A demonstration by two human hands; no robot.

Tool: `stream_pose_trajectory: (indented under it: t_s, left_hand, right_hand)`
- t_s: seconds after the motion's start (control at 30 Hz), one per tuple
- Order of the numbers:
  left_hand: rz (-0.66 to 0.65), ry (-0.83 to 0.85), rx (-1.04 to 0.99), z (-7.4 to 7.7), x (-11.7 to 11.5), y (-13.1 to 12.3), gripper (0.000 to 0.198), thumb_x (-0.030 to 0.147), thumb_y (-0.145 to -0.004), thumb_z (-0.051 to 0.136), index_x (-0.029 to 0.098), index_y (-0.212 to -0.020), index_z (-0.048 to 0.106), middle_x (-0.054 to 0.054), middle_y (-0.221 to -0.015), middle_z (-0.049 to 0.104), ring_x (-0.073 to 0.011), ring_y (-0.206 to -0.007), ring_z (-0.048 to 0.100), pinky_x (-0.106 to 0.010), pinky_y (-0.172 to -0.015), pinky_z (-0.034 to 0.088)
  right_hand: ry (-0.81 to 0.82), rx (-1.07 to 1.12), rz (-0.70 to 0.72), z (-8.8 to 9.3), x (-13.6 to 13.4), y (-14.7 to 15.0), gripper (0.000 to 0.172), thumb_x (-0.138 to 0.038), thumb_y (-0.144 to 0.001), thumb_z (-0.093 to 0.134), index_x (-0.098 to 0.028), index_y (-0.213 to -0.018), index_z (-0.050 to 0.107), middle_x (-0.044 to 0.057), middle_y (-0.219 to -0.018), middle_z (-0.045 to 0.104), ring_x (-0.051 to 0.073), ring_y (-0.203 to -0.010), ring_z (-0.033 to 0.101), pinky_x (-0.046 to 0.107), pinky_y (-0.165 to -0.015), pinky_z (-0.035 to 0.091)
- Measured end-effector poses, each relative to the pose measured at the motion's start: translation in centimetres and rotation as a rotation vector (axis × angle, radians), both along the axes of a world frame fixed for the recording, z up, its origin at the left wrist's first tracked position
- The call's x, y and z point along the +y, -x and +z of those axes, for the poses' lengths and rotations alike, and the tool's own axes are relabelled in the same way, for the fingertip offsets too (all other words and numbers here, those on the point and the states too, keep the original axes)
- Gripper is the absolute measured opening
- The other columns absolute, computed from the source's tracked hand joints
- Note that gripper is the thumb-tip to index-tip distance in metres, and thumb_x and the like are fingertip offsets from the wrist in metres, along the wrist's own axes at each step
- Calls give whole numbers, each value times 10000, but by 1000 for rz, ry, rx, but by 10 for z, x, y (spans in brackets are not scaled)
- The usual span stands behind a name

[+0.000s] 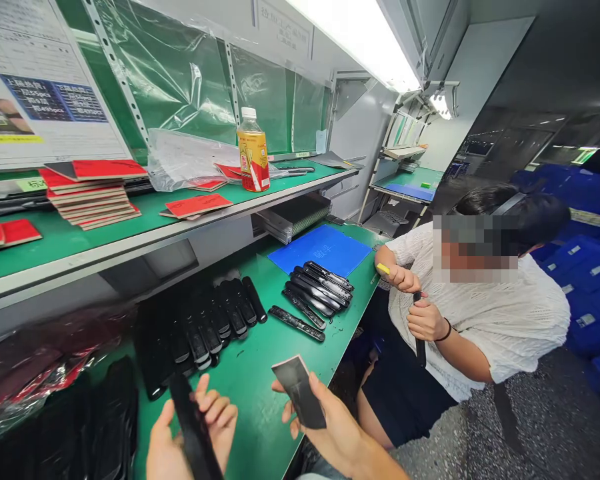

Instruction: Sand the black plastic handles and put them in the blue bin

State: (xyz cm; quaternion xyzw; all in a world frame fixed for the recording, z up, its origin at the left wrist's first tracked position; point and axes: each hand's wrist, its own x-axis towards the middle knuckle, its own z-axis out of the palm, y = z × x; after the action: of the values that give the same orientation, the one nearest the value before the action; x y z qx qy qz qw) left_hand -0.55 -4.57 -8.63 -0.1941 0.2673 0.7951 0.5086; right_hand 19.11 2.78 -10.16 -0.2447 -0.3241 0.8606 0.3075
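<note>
Head view: black strips (233, 310) crowd the workbench (260, 400).

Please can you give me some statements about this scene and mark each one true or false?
1. The left hand holds a long black strip. True.
2. The right hand is empty. False: it holds a flat dark piece.
3. A plastic bottle stands on the upper shelf. True.
4. The blue mat lies on that shelf. False: it lies on the lower green bench.
5. A co-worker grips a black item. True.
</note>
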Motion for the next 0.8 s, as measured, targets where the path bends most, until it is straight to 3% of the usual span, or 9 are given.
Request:
stream_pose_trajectory:
  t_s: [0.07, 0.13, 0.23, 0.33, 0.53, 0.6, 0.8]
  left_hand:
    - [122, 78, 55, 10, 2, 3, 378, 386, -806, 569, 172, -1116, 596, 22, -740, 485, -115, -592, 470, -265, -537, 461]
    - [147, 91, 129, 25, 5, 0, 445, 433, -775, 617, 182, -1142, 600, 8, -792, 516, -132, -651, 494, -295, -594, 489]
    - [109, 15, 160, 45, 12, -10, 305, 376, -764, 649, 163, -977, 606, 54, -684, 412, -90, -560, 399, -237, -518, 406]
    - [164, -47, 151, 56, 23, -20, 164, 331, -781, 596, 175, -813, 557, 74, -629, 317, -73, -504, 316, -213, -472, 317]
    - [343, -13, 211, 69, 36, -31, 90, 236, -766, 519, 193, -841, 543, 48, -669, 394, -98, -559, 406, -243, -539, 403]
    - [379, -27, 209, 73, 36, -33, 26, 203, -762, 516, 191, -778, 500, 60, -654, 361, -80, -530, 378, -220, -508, 371]
    - [385, -42, 208, 79, 33, -30, 100, 172, -731, 491, 196, -689, 404, 76, -615, 303, -56, -456, 311, -203, -420, 274]
  right_hand:
    - [74, 89, 26, 2, -4, -1, 490, -496, -859, 674, -246, -1279, 633, 103, -1240, 677, 138, -834, 633, 214, -639, 451]
    - [120, 111, 11, 5, -8, -1, 592, -454, -790, 769, -281, -1328, 591, 79, -1263, 670, 117, -826, 625, 195, -654, 454]
    - [206, 82, -43, 11, -11, 0, 605, -560, -801, 727, -247, -1307, 614, 81, -1222, 685, 84, -746, 592, 179, -637, 455]
    - [276, 94, -57, 15, -15, 0, 567, -483, -795, 771, -235, -1284, 626, 64, -1121, 705, 94, -746, 592, 205, -651, 468]
    - [446, 143, 23, 12, -23, 0, 446, -333, -730, 857, -156, -1105, 695, 0, -826, 653, 106, -723, 578, 245, -648, 471]
    - [424, 146, -23, 12, -26, 2, 414, -316, -716, 868, -166, -1061, 696, -16, -794, 630, 100, -711, 565, 245, -648, 473]
    - [198, 164, -166, 26, -31, 8, 228, -302, -770, 825, -196, -902, 672, -29, -795, 585, 85, -693, 521, 217, -658, 483]
